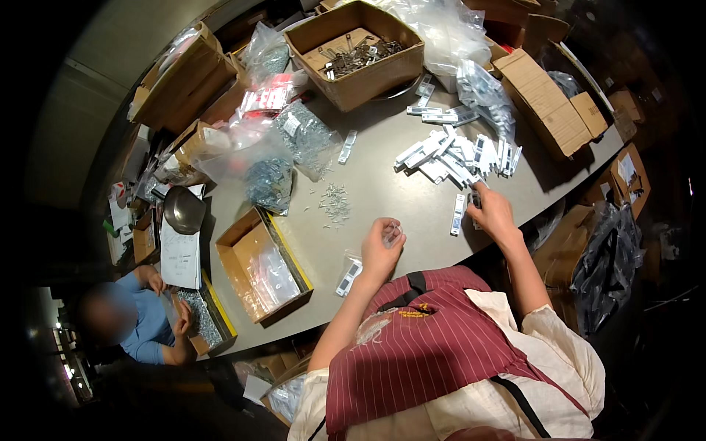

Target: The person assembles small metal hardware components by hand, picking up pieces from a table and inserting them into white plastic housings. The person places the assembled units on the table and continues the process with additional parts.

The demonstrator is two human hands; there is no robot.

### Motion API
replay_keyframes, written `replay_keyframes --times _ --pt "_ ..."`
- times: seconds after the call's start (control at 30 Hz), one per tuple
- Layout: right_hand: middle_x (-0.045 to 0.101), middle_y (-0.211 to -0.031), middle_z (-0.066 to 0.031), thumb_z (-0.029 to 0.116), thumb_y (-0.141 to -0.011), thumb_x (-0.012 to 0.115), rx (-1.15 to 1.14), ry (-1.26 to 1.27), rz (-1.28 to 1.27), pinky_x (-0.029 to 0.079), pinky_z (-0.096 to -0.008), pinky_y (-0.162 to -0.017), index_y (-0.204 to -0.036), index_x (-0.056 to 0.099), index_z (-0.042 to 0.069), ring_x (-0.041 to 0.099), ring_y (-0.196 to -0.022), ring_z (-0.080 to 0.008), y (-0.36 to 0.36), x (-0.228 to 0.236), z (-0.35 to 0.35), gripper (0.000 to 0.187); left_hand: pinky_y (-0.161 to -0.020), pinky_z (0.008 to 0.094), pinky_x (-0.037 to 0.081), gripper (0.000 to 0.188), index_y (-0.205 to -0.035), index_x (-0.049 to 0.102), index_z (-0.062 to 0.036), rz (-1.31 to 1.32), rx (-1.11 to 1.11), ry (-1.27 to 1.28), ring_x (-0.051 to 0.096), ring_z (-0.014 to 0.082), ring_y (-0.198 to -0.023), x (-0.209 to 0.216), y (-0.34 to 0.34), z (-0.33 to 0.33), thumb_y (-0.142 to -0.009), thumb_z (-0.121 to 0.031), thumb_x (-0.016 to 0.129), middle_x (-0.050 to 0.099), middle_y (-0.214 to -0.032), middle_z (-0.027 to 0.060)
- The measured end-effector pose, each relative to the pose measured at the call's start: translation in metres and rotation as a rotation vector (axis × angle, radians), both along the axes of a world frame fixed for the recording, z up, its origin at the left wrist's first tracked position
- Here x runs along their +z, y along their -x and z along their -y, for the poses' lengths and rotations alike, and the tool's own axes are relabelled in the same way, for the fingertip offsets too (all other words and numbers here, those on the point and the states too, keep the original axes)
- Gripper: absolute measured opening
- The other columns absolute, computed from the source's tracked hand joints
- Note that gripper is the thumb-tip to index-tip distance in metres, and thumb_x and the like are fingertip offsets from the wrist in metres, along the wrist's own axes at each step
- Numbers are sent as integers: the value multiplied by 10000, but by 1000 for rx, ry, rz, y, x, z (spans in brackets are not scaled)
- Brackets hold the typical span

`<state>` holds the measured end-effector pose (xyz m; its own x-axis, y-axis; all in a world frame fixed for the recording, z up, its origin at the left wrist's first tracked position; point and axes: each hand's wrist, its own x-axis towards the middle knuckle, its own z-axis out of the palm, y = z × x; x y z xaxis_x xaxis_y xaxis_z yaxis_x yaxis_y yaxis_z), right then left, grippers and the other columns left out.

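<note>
My left hand point(382, 253) is curled above the near part of the table, its fingers closed on a small clear plastic bag point(393, 235). To the right, my right hand point(494, 212) reaches to the near edge of a pile of flat white-and-dark metal pieces point(445, 153). Its fingers are bent together around something small and dark, too hidden to name. Just left of that hand lies a single flat piece point(457, 214). A filled clear packet point(350, 275) with a similar piece inside rests beside my left forearm.
Loose small screws point(335, 205) lie mid-table. Left of them stand a shallow cardboard box of clear bags point(303, 288) and bagged hardware point(269, 184). A large carton of metal parts point(353, 92) is at the back. At far left, a co-worker in a blue shirt point(151, 327) handles something.
</note>
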<state>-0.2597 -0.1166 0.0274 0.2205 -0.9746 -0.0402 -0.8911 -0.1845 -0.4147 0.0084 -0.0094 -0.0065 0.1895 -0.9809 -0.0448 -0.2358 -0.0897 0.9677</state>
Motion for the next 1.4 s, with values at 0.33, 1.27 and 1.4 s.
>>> replay_keyframes --times 0.33,1.27,1.4 --pt "687 -846 -227 339 -998 544 -1 1 61 522 -540 -715 -1036 599 29 671 -822 -424 -12 -25 -6 317 -795 322 518 263 -1052 598 -39 45 -100 1 656 193 -852 7 10 9 -824 -39 729 658 -880 69" --pt "687 -828 -99 200 -846 794 505 259 573 518 -295 -601 -992 712 20 673 -671 -181 -85 32 -34 245 -849 299 507 345 -1151 566 -30 -594 -201 -142 623 171 -971 -22 23 18 -830 22 681 646 -1039 79" --pt "687 -1029 -117 149 -849 699 620 166 795 528 -376 -863 -964 740 52 666 -955 -275 -73 47 -22 156 -878 294 506 370 -1183 561 -25 -860 -259 -306 602 141 -1009 11 16 18 -830 63 628 620 -1085 56"
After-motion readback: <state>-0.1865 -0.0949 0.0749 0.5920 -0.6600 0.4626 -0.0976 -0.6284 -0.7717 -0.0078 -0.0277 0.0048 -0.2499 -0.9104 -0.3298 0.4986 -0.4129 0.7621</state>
